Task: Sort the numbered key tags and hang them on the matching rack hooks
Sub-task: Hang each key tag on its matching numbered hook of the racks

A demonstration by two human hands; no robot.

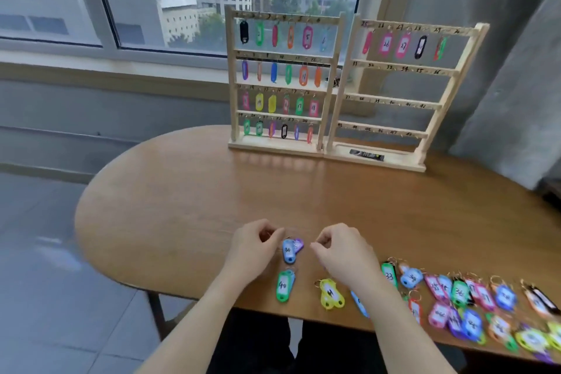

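Note:
Two wooden racks stand at the table's far side. The left rack (320, 76) carries tags on all four rows. The right rack (452, 76) has tags only along its top row. Near the front edge my left hand (253, 249) pinches the ring of a blue tag (288, 250) with a purple tag (299, 244) behind it. My right hand (343, 252) hovers just right of them, fingers curled and pinched, with nothing visibly in it. A green tag marked 40 (283, 285) and a yellow tag (331, 294) lie below the hands.
Several loose coloured tags (461, 304) spread along the front right edge of the brown oval table (182, 191). A small dark object (366, 155) lies on the right rack's base. A window is behind the racks and a grey curtain hangs at right.

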